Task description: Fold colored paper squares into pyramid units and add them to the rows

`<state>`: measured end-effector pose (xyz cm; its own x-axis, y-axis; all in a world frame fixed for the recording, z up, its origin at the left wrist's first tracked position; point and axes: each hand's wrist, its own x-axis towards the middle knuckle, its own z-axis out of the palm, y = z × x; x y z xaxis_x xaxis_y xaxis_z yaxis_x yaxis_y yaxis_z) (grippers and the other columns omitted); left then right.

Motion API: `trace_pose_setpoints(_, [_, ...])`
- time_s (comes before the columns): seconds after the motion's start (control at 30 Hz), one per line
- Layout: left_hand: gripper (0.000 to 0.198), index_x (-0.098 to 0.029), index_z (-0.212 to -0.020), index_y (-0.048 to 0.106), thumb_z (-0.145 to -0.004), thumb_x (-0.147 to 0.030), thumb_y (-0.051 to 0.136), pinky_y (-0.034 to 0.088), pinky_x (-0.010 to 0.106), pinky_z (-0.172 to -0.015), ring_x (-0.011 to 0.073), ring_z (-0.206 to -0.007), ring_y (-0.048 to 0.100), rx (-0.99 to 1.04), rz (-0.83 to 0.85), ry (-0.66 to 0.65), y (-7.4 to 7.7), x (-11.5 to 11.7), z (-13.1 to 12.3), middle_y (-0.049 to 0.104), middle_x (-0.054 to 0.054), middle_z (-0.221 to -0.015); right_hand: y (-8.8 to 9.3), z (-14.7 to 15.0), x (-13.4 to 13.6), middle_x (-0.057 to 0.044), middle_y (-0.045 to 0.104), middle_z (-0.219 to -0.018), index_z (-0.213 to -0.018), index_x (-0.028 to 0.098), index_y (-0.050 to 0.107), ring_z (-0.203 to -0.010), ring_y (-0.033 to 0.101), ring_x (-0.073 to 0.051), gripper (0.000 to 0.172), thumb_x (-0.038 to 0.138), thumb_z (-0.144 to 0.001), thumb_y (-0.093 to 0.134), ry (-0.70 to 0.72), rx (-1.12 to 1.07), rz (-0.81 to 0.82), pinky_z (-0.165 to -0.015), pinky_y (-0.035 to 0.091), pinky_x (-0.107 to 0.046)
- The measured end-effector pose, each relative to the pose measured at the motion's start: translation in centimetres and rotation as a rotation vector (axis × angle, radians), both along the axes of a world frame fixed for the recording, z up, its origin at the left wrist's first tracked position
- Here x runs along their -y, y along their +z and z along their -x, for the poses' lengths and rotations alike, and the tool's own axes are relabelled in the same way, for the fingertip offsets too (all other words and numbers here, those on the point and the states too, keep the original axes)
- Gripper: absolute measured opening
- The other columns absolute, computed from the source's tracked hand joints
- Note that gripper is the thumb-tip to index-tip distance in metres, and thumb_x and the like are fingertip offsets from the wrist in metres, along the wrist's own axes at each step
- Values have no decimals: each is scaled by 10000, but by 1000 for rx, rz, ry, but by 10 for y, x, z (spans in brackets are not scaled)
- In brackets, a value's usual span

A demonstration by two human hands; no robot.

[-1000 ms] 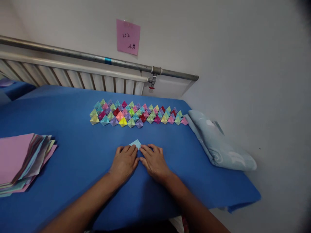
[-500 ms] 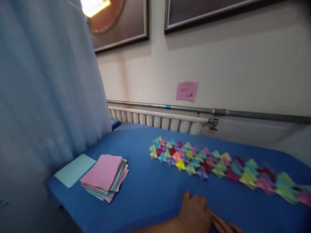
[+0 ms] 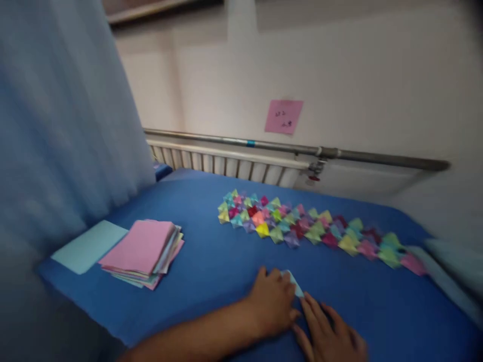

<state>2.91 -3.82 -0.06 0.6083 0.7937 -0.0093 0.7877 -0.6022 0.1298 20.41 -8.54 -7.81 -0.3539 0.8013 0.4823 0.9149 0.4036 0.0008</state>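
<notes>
Both of my hands lie on the blue table cover (image 3: 211, 261) near its front edge. My left hand (image 3: 273, 301) presses flat on a small light blue folded paper (image 3: 295, 282), of which only a corner shows. My right hand (image 3: 328, 334) rests beside it with fingers stretched out, its fingertips against the same paper. The picture is smeared by motion. Beyond the hands, several small folded paper shapes in many colours (image 3: 302, 226) sit in rows across the cover.
A stack of coloured paper sheets (image 3: 145, 251) with pink on top lies at the left, beside a single light blue sheet (image 3: 88, 246). A pale blue curtain (image 3: 56, 125) hangs at far left. A radiator (image 3: 226, 166), pipe and pink wall note (image 3: 284, 115) stand behind. Folded cloth (image 3: 453, 266) lies at right.
The view swung left and up half a second ago and has come partway back down and right. My hands have stayed on the small paper on the cover.
</notes>
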Motion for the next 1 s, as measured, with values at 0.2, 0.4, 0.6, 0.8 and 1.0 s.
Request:
trace_pose_setpoints(0.2, [367,-193,-1259,609,-948,-365,517,420,450,-907,293,-1145,564,117,-1,-23,-3,1,8,571,112,-1402,45,3,17,-111,651,-1302,-1248,230,649,-1153,571,-326,356,346,-958,478,-116,-34,238,-912,439,-484])
trace_pose_setpoints(0.4, [362,-228,-1298,588,-953,-285,496,445,444,-849,288,-1084,594,111,-85,-102,-12,-6,16,550,104,-1429,79,-8,-31,-80,724,-1017,-1043,182,702,-947,648,-189,230,258,-952,504,-13,-348,501,-864,484,-323])
trace_pose_setpoints(0.6, [311,-204,-1197,619,-979,-193,398,461,395,-858,230,-1036,633,285,-74,-77,-24,-21,22,641,108,-1286,69,-1,-89,-41,707,-903,-933,184,709,-859,638,-149,174,177,-911,537,-55,-472,510,-816,477,-274])
trace_pose_setpoints(0.8, [170,-214,-1012,663,-941,-222,508,467,359,-821,201,-952,639,390,-38,-133,-37,-36,28,688,65,-1102,64,-7,-89,2,665,-832,-868,195,701,-783,601,-115,132,174,-890,572,22,-547,553,-762,457,-239])
trace_pose_setpoints(1.0, [197,-214,-1041,683,-949,-273,519,486,368,-843,204,-932,631,428,-40,-211,-40,-46,31,692,79,-1113,72,-19,-79,20,617,-788,-873,188,706,-727,575,-102,84,168,-851,627,148,-615,699,-734,457,-234])
